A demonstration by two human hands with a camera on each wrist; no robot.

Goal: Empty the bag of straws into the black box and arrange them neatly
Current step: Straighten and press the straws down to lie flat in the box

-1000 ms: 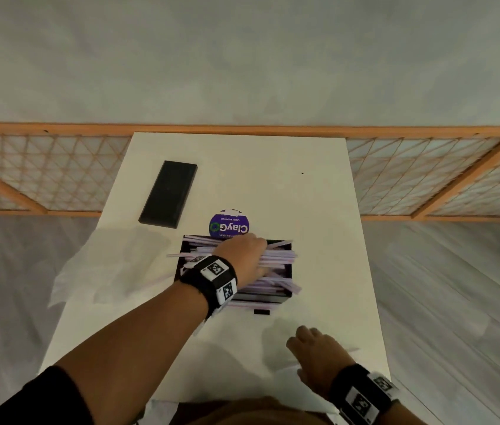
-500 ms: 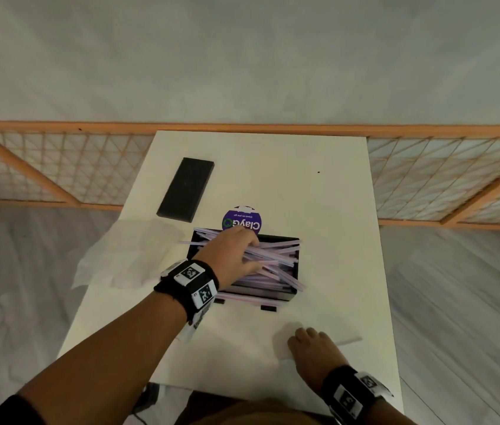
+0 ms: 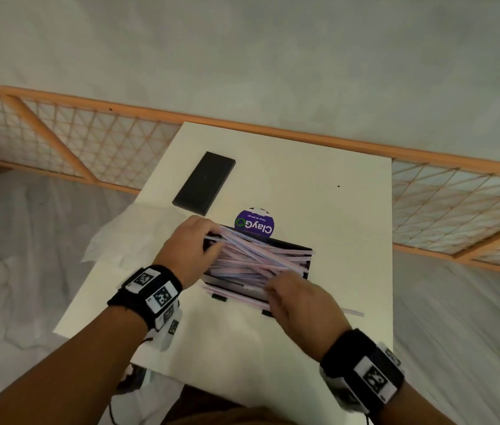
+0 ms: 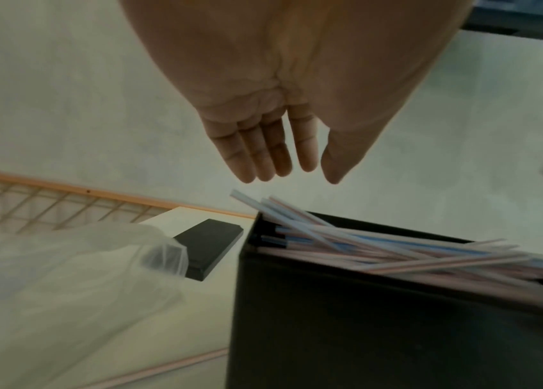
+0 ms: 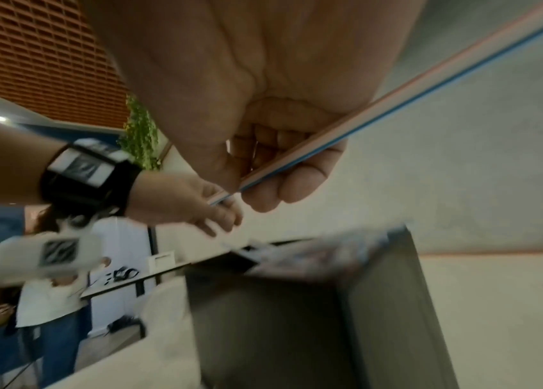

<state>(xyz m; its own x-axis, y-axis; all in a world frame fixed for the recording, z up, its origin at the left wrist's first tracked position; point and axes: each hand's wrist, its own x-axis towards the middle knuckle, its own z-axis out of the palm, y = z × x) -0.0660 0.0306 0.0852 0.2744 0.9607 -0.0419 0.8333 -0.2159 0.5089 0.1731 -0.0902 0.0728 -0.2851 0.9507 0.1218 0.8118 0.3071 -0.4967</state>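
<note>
Tabletop (image 3: 319, 167) far-right corner lay open. Lid (image 3: 204, 183) and sticker (image 3: 255, 224) crowded behind box (image 3: 309, 265); bag (image 3: 113, 240) overhung left edge; loose straw (image 3: 353, 311) near right edge.

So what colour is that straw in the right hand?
The straw has pink, white and blue stripes lengthwise, clearest in the right wrist view.

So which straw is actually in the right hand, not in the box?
The single striped straw pinched in the right hand, lifted above the black box; the other straws lie crisscrossed inside it.
</note>
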